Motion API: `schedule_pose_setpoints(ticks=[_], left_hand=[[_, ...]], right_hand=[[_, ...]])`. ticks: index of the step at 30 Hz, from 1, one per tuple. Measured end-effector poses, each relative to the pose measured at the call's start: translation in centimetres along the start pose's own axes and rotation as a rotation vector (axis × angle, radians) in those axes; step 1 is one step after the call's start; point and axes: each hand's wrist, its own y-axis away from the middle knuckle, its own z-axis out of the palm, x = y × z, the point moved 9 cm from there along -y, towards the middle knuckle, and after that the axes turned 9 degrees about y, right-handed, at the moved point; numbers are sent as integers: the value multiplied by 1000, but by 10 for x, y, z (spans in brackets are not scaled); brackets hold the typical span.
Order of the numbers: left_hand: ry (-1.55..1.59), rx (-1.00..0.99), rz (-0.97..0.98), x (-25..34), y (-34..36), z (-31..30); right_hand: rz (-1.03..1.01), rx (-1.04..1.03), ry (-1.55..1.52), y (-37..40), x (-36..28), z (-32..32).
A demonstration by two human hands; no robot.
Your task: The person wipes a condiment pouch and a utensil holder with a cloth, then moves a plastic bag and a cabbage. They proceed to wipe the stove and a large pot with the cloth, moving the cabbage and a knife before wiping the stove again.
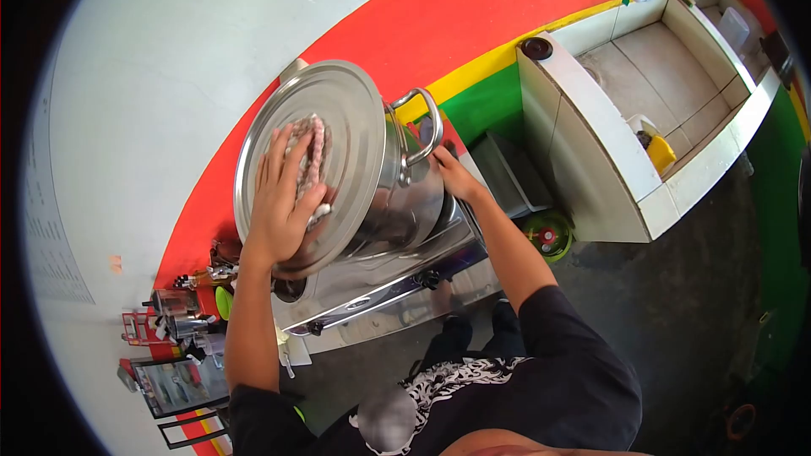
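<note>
The steel pot (pixel 397 194) sat on the stove (pixel 380 287) at centre-left of the frame. The left hand (pixel 283 198) lay spread flat on a cloth (pixel 311 152) over the lid (pixel 338 118), clasping nothing. The right hand (pixel 452 173) touched the pot's wall just below the side handle (pixel 427 122). Its grip was perhaps loose; I cannot tell.

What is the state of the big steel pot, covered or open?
Covered. The lid sits flat over the mouth of the pot, and the left hand presses a scouring pad on it.

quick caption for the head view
Left hand presses a grey pad on a round steel lid; right hand touches the big steel pot.
</note>
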Motion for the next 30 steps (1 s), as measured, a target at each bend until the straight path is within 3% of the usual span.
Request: schedule_pose_setpoints(ticks=[4,5,7,8,9,11,13,15,17,19,23,26,30], left_hand=[[-20,34,1,-1,2,-1],[-6,53,6,-2,1,-2],[-28,55,16,-6,3,1],[-25,69,10,-7,3,1],[-17,81,11,-7,5,-1],[-69,70,-16,-6,6,0],[-72,75,-4,-8,7,2],[-84,69,11,-10,6,3],[-71,63,22,-7,5,2],[-35,80,16,-8,3,3],[-42,92,36,-9,2,1],[-25,78,3,-10,7,3],[-57,93,-10,-12,5,4]], right_hand=[[-7,72,578,72,-40,-14],[-13,71,601,77,-53,-20],[354,52,354,95,-51,-35],[431,76,164,103,-64,-38],[428,76,178,108,-84,-38],[310,129,-312,114,-126,-30],[264,109,-454,123,-158,-14],[5,67,-601,119,-186,8],[-54,208,-64,115,-200,32],[-155,258,-184,105,-192,42],[-121,476,-144,70,-171,36],[-38,555,-150,39,-146,14],[278,463,-142,-9,-112,-6]])
